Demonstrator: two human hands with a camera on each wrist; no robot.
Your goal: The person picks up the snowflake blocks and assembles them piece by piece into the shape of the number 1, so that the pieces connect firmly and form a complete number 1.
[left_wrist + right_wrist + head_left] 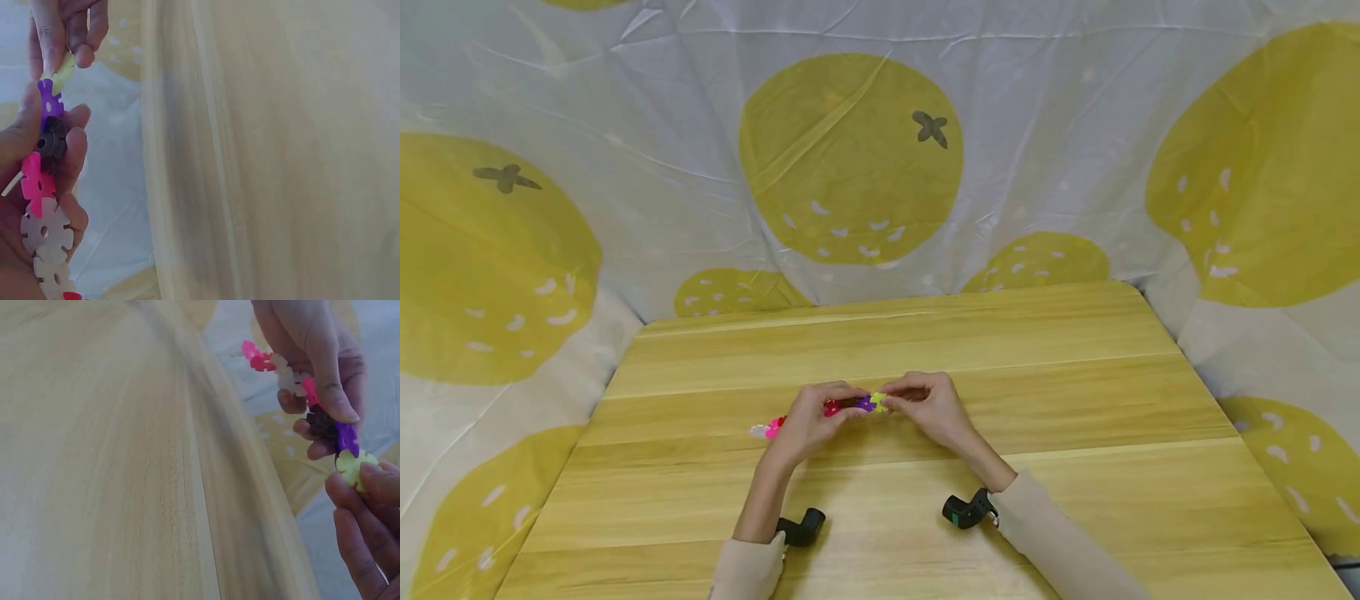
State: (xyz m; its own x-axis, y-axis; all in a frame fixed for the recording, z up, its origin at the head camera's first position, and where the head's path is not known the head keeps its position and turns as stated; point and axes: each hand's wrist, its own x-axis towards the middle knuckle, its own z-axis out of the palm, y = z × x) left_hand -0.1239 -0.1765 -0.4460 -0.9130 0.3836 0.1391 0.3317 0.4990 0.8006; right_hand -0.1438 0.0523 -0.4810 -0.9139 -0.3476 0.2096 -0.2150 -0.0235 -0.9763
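A chain of notched plastic discs runs through my left hand (pixel 811 419), which grips it near its purple end. In the left wrist view the chain shows a purple disc (pixel 51 107), a black disc (pixel 52 139), a pink disc (pixel 39 184) and whitish discs (pixel 47 232), with a bit of red below. My right hand (pixel 931 408) pinches a yellow disc (pixel 354 467) between thumb and fingers. This yellow disc meets the purple one edge to edge; how deep the notches sit cannot be told. Past the left hand, the chain's pink and clear end (pixel 769 429) sticks out.
Under both hands lies a wood-grain table (pixel 1075 375) with rounded corners. Behind it and at its sides hangs a pale cloth (pixel 1045 125) printed with large yellow fruit. Black wrist cameras (pixel 968 509) are strapped to both wrists.
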